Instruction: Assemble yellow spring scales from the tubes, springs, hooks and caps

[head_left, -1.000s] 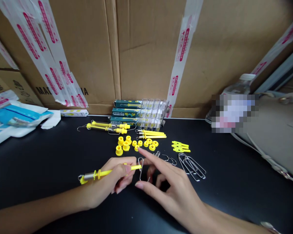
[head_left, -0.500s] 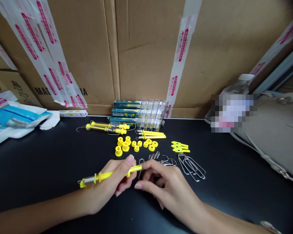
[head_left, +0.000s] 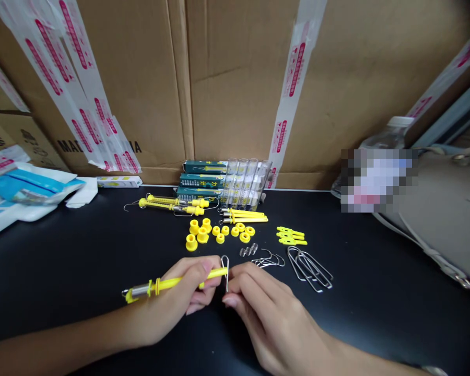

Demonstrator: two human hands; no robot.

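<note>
My left hand [head_left: 194, 284] is closed around the yellow rod of a spring scale [head_left: 166, 283], which lies slanted across the palm. A metal spring section [head_left: 140, 291] shows at the rod's left end. At its right tip a small bent wire hook [head_left: 225, 261] stands upright, apparently passing through the rod's end. My right hand [head_left: 264, 305] has its fingertips curled at the hook's lower part and pinches it; the exact contact is partly hidden. Just beyond the hands lie several similar wire hooks [head_left: 268, 259] and small coil springs [head_left: 248, 250].
Yellow caps and rings [head_left: 202, 235], yellow rods [head_left: 245, 216], flat yellow pieces [head_left: 292, 236] and large wire loops [head_left: 309, 269] lie on the black table. Behind them are assembled spring scales [head_left: 172, 206], clear tubes [head_left: 241, 183] and green boxes [head_left: 203, 181]. A bottle [head_left: 395, 136] and bag [head_left: 446, 209] stand right.
My right fingers have closed in at the hook, and the hook has turned slightly at the rod's tip. My left hand keeps its hold on the rod. The view has shifted slightly.
</note>
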